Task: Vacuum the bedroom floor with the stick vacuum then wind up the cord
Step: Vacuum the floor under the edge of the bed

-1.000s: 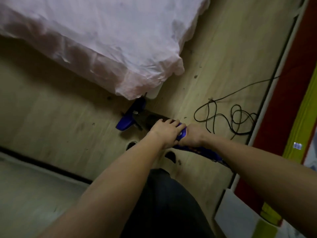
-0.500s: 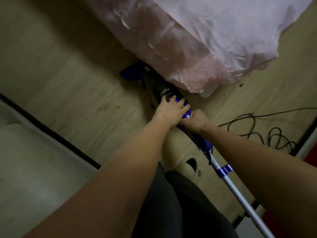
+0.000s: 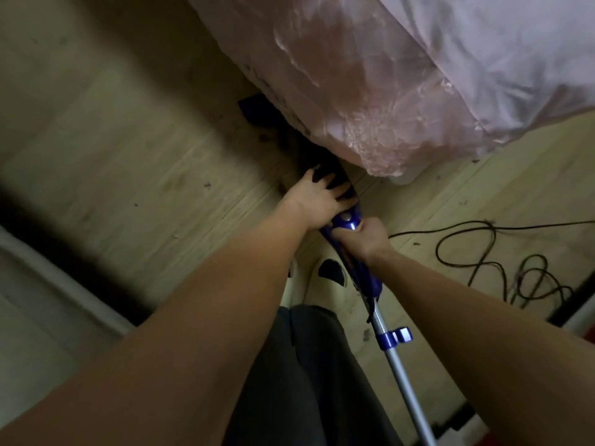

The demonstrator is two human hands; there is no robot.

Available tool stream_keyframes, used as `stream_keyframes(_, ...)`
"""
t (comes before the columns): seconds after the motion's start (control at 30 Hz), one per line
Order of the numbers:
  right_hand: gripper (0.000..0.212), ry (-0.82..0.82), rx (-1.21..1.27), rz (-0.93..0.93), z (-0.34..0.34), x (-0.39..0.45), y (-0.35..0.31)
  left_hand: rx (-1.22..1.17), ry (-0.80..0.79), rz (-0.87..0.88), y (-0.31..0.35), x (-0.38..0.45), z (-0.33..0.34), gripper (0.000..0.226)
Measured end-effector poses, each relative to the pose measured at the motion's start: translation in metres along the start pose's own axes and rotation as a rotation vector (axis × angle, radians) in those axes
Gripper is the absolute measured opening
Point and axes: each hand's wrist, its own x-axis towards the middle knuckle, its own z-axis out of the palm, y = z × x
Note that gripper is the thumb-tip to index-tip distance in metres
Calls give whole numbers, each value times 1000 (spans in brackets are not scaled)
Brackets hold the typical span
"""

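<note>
Vacuuming appears to be in hand: the stick vacuum [image 3: 349,249] lies at a low slant, its dark body and blue floor head [image 3: 254,107] pushed under the far edge of the bed [image 3: 402,75]. The left hand [image 3: 317,197] rests on the dark body with its fingers spread over it, pressing rather than wrapping. The right hand [image 3: 363,236] has its grip curled round the blue section just behind, near the round button. The silver tube [image 3: 402,378] runs back toward the near right, a blue clip [image 3: 397,338] on it.

Judging from this, the floor work is not finished. Dark specks still dot the wooden floor [image 3: 145,162] left of the vacuum and to the right of the bed corner. The second part has not begun: the cord [image 3: 515,262] lies loose in tangled loops on the floor to the right, well apart from both hands.

The pink bed cover [image 3: 370,140] hangs low over the vacuum's body and hides most of the head, so how far it reaches under cannot be told. The person's slippered foot [image 3: 325,275] stands just beside the tube. The loose loops lie in the path of any sweep to the right and could be run over or sucked against the head. A dark strip and pale surface run along the left.
</note>
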Motion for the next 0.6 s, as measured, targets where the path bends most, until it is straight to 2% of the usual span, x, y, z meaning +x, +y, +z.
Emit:
stream_keyframes(0.13, 20, 40, 21, -4, 2, 13, 27, 12, 5, 23, 7, 17, 15, 67)
stream_keyframes(0.37, 29, 74, 73, -108, 10, 54, 22, -96, 77, -117, -2, 37, 35, 53)
stream_keyframes(0.6, 28, 128, 153, -119, 15, 48, 80, -38, 47, 4, 28, 47, 57, 64)
